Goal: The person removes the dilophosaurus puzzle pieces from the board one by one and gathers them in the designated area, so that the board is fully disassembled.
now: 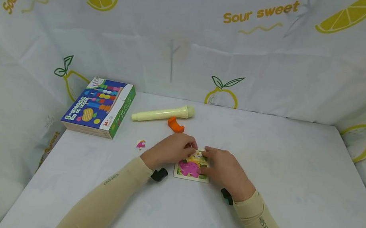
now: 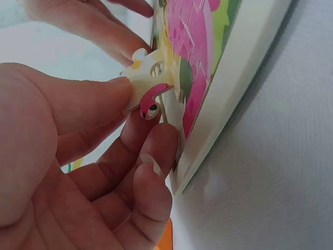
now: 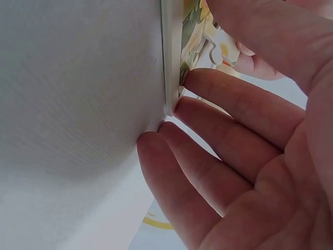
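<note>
Pale-framed square jigsaw board (image 1: 190,178) with a pink picture, on a white-covered bench (image 1: 302,182).
At its far side, the left hand (image 1: 170,150) pinches a partly hidden cream-and-pink jigsaw piece (image 2: 143,87); the right hand (image 1: 227,172), fingers loosely spread, touches the board's right edge. Behind hangs white lemon-printed cloth (image 1: 170,19).

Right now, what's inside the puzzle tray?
In the puzzle tray: pink, green and yellow pieces. Left hand and right hand cover parts; what's beneath them can't be seen.
</note>
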Action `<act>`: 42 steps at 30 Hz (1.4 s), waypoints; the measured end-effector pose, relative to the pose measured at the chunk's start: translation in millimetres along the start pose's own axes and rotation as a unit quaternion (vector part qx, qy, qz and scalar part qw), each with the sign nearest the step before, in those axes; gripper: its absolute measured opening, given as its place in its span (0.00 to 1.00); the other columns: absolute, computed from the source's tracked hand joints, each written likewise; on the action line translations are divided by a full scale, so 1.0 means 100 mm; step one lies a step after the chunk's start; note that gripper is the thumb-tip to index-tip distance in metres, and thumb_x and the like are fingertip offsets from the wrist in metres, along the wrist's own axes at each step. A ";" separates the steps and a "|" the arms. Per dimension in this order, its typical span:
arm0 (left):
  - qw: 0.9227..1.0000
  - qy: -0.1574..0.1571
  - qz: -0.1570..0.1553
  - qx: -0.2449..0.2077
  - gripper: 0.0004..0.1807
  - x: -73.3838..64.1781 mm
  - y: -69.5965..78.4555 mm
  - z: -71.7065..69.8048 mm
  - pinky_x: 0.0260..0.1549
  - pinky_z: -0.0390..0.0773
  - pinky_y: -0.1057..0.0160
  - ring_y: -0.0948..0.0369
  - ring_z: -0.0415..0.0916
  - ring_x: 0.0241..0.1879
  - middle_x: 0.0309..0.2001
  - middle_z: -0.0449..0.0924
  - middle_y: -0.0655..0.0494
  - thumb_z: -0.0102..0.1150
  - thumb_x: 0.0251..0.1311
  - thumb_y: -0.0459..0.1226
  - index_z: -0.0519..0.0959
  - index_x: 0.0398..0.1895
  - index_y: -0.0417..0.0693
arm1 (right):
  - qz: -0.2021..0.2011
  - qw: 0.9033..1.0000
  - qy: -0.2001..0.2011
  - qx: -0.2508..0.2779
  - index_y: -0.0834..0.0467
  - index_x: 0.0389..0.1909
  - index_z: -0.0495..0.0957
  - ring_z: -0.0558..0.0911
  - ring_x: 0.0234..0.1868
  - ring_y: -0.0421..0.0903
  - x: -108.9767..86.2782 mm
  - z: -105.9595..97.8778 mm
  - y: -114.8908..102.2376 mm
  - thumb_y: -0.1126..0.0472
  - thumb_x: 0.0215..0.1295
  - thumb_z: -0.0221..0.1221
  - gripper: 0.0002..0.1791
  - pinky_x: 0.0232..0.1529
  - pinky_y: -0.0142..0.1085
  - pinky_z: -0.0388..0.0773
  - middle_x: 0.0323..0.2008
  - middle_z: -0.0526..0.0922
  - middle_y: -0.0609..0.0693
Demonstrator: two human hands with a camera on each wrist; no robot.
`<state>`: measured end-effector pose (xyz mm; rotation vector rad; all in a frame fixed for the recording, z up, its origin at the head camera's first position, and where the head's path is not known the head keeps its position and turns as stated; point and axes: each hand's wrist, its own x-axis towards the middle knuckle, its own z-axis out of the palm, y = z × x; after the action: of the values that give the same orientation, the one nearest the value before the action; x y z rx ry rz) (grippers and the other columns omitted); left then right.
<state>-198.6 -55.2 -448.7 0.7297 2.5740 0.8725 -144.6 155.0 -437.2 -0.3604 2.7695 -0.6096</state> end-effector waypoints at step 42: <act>1.000 0.002 -0.019 -0.016 0.09 -0.02 -0.04 -0.11 0.41 0.80 0.63 0.62 0.78 0.35 0.38 0.84 0.61 0.58 0.81 0.44 0.85 0.52 0.55 | -0.011 0.997 0.076 -0.026 0.62 0.62 0.86 0.85 0.66 0.62 0.02 0.10 -0.07 0.52 0.66 0.76 0.27 0.65 0.55 0.82 0.66 0.85 0.60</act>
<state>-203.2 -64.6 -442.5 0.6676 2.5621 0.9030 -141.8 144.7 -443.2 -0.3703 2.9341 -0.5947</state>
